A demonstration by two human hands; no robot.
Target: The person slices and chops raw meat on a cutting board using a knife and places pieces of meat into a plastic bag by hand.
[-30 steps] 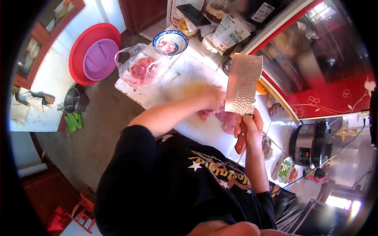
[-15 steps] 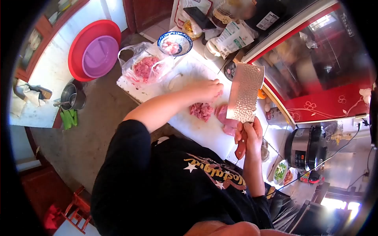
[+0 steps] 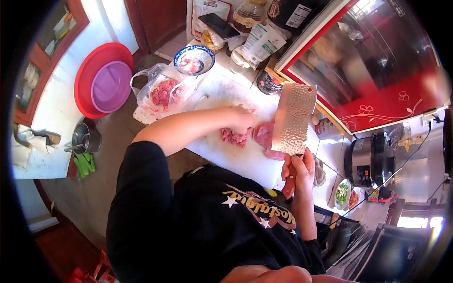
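You're likely arranging chopped meat (image 3: pixel 236 138): right hand (image 3: pixel 301 170) gripping the cleaver (image 3: pixel 295 118), left hand (image 3: pixel 242 119) alongside, hold unclear; any cut needs it clear.

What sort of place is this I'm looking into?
Probably a home kitchen: there is a cleaver, cut raw meat and what looks like an electric cooker.

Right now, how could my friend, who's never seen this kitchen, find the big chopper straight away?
Find the big red-and-glass cabinet at the upper right. Just left of its lower part, the cleaver is held in the person's right grip. Its wide, dimpled metal blade and reddish-brown handle set it apart from the pink meat nearby.
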